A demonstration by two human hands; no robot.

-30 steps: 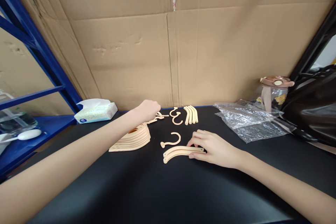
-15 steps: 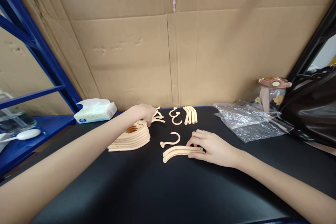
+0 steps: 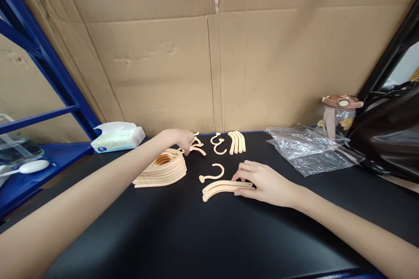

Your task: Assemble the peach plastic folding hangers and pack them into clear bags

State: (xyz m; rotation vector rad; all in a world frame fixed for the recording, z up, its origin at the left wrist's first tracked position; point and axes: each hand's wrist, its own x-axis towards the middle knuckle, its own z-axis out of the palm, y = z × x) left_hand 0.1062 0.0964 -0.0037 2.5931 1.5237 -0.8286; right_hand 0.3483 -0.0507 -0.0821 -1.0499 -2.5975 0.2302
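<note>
My right hand curls its thumb and fingers around the right end of two curved cream plastic hanger arms, which lie side by side on the black table. Just behind them rests a loose hanger hook. My left hand is stretched out to the back, fingers closed and pointing down, beside several small cream hanger pieces. What its fingertips hold, if anything, is hidden. A stack of curved cream hanger parts lies below my left wrist, partly covered by the forearm.
Two more hooks and a row of several hanger arms lie at the back. A tissue pack is at left. Clear plastic bags and a bottle stand right, before a cardboard wall.
The view has shifted very slightly. My left hand has barely moved at the small pieces, and my right hand stays on the two hanger arms.
</note>
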